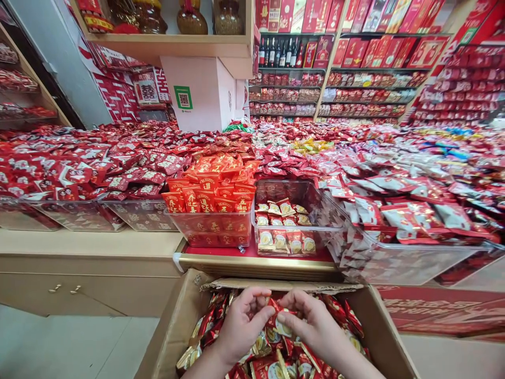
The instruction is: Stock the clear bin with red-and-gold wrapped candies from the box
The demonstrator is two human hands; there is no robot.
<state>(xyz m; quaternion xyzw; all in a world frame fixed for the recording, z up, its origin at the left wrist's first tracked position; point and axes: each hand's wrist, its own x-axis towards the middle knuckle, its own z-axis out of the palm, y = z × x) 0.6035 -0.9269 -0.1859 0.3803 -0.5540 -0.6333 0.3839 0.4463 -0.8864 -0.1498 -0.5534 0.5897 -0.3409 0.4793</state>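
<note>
Over an open cardboard box (177,316) filled with red and gold packets (272,366), both hands meet near the middle. A small red packet (281,322) is pinched between them. My left hand (246,321) holds its left edge with thumb and fingers. On the other side, my right hand (303,318) grips it, the thumb lying across its front. Behind the box, a clear bin (292,231) is partly filled with similar red and gold packets standing in rows. Left of that bin, another clear bin (211,226) is heaped with bright red packets.
Clear bins of white and red packets (414,258) stand at the right, more bins (138,213) at the left. A gold-edged counter lip (256,264) runs behind the box. Stocked shelves (292,71) rise at the back.
</note>
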